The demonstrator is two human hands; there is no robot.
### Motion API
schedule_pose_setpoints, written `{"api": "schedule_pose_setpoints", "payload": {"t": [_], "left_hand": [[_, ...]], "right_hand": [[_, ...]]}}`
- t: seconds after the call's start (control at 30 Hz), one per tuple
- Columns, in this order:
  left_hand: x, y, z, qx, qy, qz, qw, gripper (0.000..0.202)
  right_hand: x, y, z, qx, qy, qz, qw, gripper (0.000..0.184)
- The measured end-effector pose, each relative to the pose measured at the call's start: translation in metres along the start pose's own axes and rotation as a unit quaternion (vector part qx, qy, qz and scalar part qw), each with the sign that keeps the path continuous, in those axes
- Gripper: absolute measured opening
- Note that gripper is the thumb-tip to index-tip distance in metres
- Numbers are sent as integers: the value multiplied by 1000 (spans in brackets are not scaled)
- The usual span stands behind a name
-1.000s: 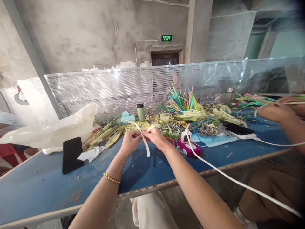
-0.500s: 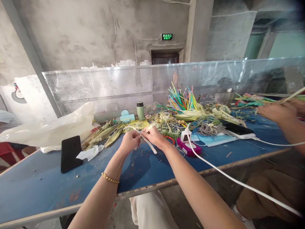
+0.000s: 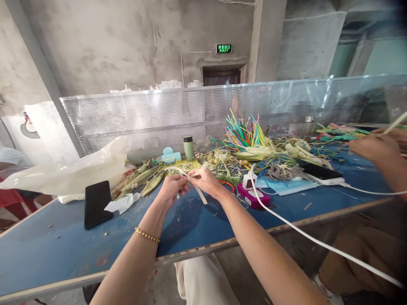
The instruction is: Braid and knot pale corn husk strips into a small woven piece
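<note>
Pale flat husk strips are pinched between my two hands above the blue table. My left hand is closed, thumb and fingertips together on the strips, and a gold bead bracelet circles its wrist. Close beside it, almost touching, my right hand grips the same strips with bent fingers. One strip end hangs down below the right hand, and another curves out beyond the left fingers. Where the strips cross is partly hidden by my fingertips. Dry husks lie just past my left hand.
A black phone and white paper scrap lie left on the blue table. Ahead stand a green bottle and colourful strips. A magenta power block trails a white cable. At right a co-worker's hand holds a strip.
My hands stay together in nearly the same place, fingers shifting slightly on the strips. The hanging end has swung a little left, and more of the strip beyond my left fingers shows.
</note>
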State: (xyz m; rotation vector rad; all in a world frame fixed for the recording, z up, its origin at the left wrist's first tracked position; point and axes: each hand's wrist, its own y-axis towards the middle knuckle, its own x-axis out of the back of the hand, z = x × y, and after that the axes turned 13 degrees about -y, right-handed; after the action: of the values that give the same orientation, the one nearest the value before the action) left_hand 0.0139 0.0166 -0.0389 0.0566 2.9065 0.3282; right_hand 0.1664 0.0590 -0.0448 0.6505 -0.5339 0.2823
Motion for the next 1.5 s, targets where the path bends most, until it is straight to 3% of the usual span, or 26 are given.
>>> {"api": "schedule_pose_setpoints", "payload": {"t": [0.47, 0.97, 1.2, 1.3, 1.5], "left_hand": [[-1, -6, -11, -14, -8, 21, 1000, 18], [2, -4, -10, -26, 12, 37, 999, 21], [0, -3, -6, -37, 26, 23, 999, 14], [-2, -2, -4, -36, 29, 34, 998, 21], [-3, -2, -5, -6, 12, 51, 999, 7]], "right_hand": [[1, -2, 7, 6, 90, -4, 996, 9], [1, -4, 10, -40, 154, -29, 987, 19], [-1, -4, 14, -46, 157, -30, 986, 18], [-1, -3, 13, -41, 137, -42, 989, 15], [-2, -4, 14, -63, 184, -43, 980, 22]]}}
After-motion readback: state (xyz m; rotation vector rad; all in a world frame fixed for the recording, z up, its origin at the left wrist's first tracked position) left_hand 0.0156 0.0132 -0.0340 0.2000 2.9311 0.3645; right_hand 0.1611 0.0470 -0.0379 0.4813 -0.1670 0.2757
